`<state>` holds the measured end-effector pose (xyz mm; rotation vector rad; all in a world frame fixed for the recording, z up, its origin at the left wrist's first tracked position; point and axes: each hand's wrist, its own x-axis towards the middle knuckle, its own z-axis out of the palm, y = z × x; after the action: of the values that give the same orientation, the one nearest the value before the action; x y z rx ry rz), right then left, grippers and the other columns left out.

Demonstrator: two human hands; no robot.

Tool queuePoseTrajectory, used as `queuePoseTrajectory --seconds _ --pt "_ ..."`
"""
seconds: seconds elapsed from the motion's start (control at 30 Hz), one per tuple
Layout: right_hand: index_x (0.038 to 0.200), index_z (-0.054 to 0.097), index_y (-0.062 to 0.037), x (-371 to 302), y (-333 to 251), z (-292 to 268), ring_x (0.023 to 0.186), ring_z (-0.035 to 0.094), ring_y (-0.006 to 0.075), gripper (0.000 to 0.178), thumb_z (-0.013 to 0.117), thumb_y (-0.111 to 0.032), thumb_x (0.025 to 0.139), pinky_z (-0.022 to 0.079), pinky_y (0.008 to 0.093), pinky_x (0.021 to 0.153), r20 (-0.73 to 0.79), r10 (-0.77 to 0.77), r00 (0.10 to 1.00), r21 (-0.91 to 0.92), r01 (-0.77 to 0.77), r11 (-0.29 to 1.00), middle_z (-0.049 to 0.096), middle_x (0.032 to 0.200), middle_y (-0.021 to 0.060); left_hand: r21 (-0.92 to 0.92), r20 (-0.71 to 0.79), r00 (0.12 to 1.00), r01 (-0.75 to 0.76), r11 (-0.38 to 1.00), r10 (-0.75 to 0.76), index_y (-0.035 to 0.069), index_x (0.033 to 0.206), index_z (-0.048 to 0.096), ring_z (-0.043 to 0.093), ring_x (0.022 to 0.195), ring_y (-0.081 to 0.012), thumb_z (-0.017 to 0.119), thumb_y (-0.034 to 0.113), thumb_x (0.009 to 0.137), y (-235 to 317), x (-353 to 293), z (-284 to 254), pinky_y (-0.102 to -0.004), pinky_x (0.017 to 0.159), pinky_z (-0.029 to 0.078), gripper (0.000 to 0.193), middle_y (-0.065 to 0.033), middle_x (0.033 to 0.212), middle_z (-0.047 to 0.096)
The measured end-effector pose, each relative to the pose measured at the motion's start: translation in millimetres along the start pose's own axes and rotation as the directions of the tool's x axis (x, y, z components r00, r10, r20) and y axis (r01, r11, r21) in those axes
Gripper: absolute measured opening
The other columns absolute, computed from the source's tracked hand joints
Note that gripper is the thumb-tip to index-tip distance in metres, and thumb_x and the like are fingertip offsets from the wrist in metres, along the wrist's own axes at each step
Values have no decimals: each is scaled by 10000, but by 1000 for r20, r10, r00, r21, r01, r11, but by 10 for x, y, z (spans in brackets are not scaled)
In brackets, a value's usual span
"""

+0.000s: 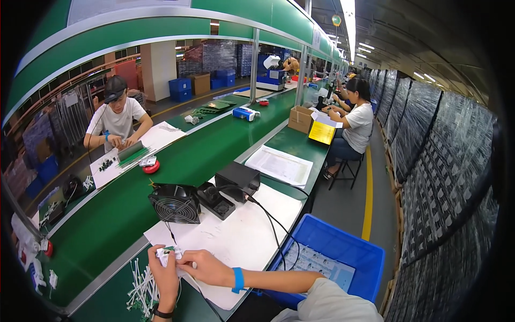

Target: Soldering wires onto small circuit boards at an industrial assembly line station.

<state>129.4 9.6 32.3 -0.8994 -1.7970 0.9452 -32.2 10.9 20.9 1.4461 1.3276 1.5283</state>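
My left hand, with a dark band on its wrist, grips a small white part that shows a bit of green. Beside it my right hand, wearing a blue wrist strap, has its fingers pinched together against the part's right edge. What those fingertips hold is hidden. Left of my left hand, a loose pile of white cables lies on the green bench. Both hands are over the near left corner of a white work sheet.
A black fan, a soldering iron stand and a black box with cords stand behind my hands. A blue bin is at my right. Papers lie farther along. Across the green conveyor belt, a person works; another sits at right.
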Motion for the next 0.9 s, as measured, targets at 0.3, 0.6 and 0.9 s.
queuePoseTrajectory --seconds 0.3,0.6,0.9 --pt "1050 716 21 70 623 -860 776 644 101 196 661 -157 990 539 274 666 -293 165 942 20 -166 986 711 868 50 256 357 933 -141 956 42 23 1205 609 640 639 -224 716 98 796 -138 188 438 -373 633 513 430 -142 742 671" --pt "1274 359 8 422 1101 -972 705 578 166 516 721 -179 956 494 325 671 -513 201 835 77 -189 979 592 883 86 451 453 882 -103 886 -129 21 1202 422 647 686 -465 692 188 815 -251 120 668 -549 643 481 501 -266 714 647" --pt "1343 333 15 807 1192 -981 659 552 132 536 692 -160 986 449 299 591 -588 150 795 70 -135 988 594 796 68 582 451 883 -178 793 -133 -15 1209 424 662 711 -472 653 211 822 -189 111 616 -548 661 508 504 -283 781 668"
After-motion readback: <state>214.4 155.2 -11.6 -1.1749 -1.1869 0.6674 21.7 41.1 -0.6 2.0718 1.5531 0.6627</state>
